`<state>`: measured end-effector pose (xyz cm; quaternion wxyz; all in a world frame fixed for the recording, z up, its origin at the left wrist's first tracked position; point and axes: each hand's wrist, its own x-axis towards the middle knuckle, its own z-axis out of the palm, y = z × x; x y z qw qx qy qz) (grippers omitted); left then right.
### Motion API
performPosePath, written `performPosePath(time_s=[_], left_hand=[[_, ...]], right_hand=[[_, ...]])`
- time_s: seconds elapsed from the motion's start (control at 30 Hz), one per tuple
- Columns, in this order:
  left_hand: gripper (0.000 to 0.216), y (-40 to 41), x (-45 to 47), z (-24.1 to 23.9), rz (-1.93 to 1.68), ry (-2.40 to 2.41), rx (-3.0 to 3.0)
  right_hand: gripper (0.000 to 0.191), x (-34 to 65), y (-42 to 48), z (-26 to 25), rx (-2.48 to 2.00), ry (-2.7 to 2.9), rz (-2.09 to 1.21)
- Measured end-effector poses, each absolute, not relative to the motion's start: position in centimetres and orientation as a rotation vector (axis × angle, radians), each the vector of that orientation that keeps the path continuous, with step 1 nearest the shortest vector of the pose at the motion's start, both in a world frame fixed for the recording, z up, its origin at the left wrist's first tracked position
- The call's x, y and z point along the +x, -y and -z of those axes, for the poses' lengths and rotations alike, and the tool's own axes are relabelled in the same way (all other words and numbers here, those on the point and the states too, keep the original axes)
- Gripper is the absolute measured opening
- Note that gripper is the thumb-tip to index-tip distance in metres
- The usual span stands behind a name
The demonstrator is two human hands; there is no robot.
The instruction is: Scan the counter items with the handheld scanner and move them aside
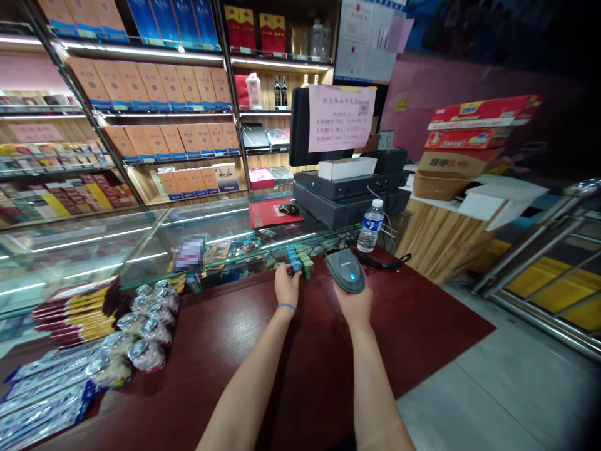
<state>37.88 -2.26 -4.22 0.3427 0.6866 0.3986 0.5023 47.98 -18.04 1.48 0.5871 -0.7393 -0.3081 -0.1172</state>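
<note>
My right hand (354, 307) is wrapped round a grey handheld barcode scanner (346, 269), its blue light lit and its head pointing away from me. To the left, my left hand (287, 287) is closed at the near end of a short double row of small containers, its fingertips on a small blue container (295, 265). Beside that stands a small green container (307, 269), with more of both colours behind. My fingers partly cover the blue one. These containers stand on the dark red-brown counter (225, 351), close to the glass display case (154, 241).
A water bottle (370, 227) and a black cable (385, 262) are beyond the scanner. Jars (146, 357), blue packets (47, 388) and maroon-yellow packs (79, 307) cover the left side. A monitor (300, 128), mouse (288, 209) and stacked cartons (460, 163) are farther back.
</note>
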Motion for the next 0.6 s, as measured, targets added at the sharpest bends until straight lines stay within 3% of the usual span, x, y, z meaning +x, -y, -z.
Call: performPosePath(time_s=[0.6], left_hand=[[0.025,1.5,38.33,5.29,-1.314,-1.074,1.729]], right_hand=[[0.059,47.82,18.05,-1.5,-1.74,0.757,0.339]])
